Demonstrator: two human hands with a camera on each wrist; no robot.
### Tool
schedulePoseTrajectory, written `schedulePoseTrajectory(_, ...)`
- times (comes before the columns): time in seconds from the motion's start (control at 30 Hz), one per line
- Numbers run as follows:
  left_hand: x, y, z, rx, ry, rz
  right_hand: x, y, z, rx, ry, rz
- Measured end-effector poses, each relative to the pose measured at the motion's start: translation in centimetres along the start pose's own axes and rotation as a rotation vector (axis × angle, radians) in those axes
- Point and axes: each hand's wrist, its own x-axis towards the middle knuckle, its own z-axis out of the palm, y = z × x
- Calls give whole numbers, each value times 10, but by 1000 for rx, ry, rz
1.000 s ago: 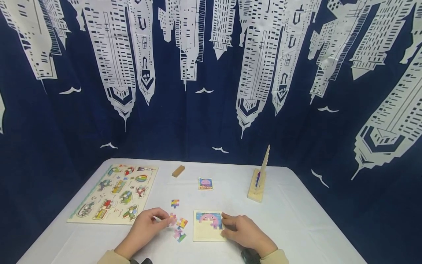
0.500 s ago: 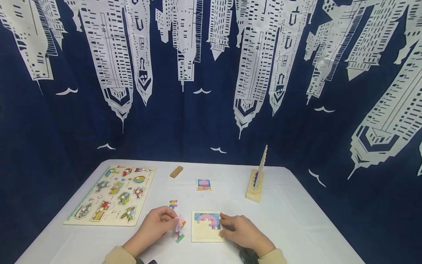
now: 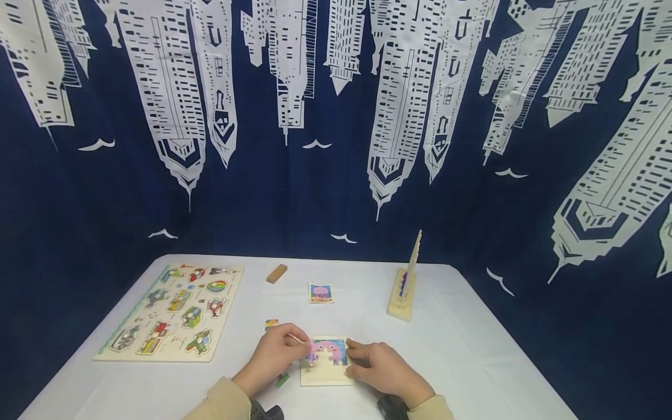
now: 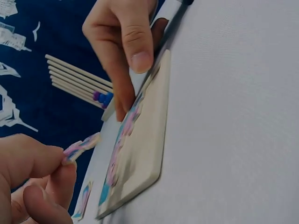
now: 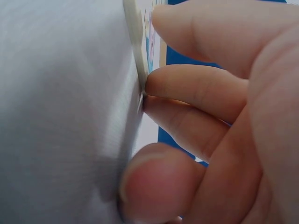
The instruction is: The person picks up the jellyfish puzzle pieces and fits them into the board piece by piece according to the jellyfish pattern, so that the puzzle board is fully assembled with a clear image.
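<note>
My left hand pinches a pink jigsaw piece between thumb and fingers, above the left side of a small square puzzle tray. Pink and blue pieces fill the upper part of the tray, while its lower part is bare wood. At the tray's right edge rests my right hand, its fingers touching the rim; in the right wrist view its fingertips meet the tray's side. Loose pieces lie left of the tray: a yellow-and-pink one and a green-edged one, both partly hidden by my left hand.
A large peg puzzle board with vehicle shapes lies at the left. Towards the back are a small wooden block and a square pink-creature picture. A wooden stand with upright rods and purple-blue beads stands at the right.
My left hand has lifted the pink piece from among the loose pieces and carried it right, to above the tray. My right hand has stayed at the tray's edge.
</note>
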Motion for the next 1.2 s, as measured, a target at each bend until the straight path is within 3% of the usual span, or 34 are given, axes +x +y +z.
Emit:
schedulePoseTrajectory(0.2,6,4,13,99,-37,42,1,-4,0,-10,2,-12)
schedulePoseTrajectory(0.37,7,12,22,281,-18,97,2,-5,0,-9,5,-17)
schedulePoseTrajectory(0.53,8,18,28,391,3,93,2,-6,0,-3,5,-6)
schedulePoseTrajectory(0.87,6,17,35,464,31,122,0,-7,0,-7,11,-7)
schedulePoseTrajectory(1.1,1,14,37,551,114,211,-1,-6,1,-6,9,2)
schedulePoseTrajectory(1.2,-3,14,38,610,92,256,-1,-4,0,-12,14,0)
